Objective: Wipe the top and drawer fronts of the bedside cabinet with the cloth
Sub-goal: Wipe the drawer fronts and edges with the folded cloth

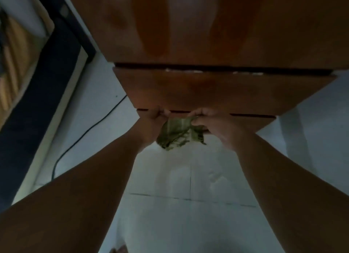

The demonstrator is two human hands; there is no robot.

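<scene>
Both hands meet at the lower drawer front of the wooden bedside cabinet — left hand at nine o'clock of the green patterned cloth, right hand at three o'clock. Each hand's fingers are closed on the cloth, which hangs bunched between them above the white tiled floor.

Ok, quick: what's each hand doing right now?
Left hand: fingers curled at the lower drawer front; contact with the cloth unclear.
Right hand: closed, pinching the green cloth.
</scene>
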